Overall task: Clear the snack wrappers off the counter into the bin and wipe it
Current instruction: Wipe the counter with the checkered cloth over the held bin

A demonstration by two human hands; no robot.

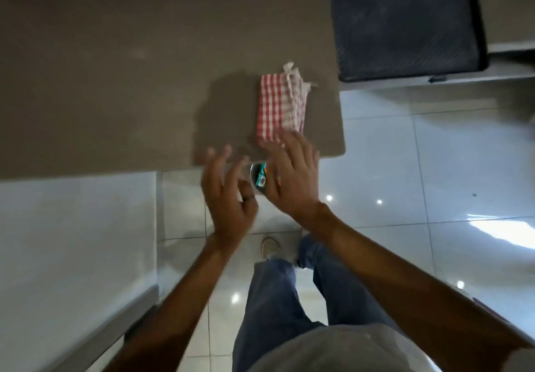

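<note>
A folded red-and-white checked cloth point(280, 108) lies near the right front corner of the brown counter point(115, 82). My right hand point(292, 177) hovers open, its fingertips over the cloth's near end. My left hand point(228, 197) is open beside it at the counter's front edge, fingers spread, holding nothing. Between and below the hands a small metal bin point(258, 179) shows on the floor, with colourful wrappers point(261, 177) in it; most of the bin is hidden by my hands.
A dark seat or tray point(405, 24) stands beyond the counter's right end. White glossy floor tiles point(405, 183) lie to the right. A white cabinet face point(72, 241) runs below the counter at left. My legs and a shoe point(270, 248) are below.
</note>
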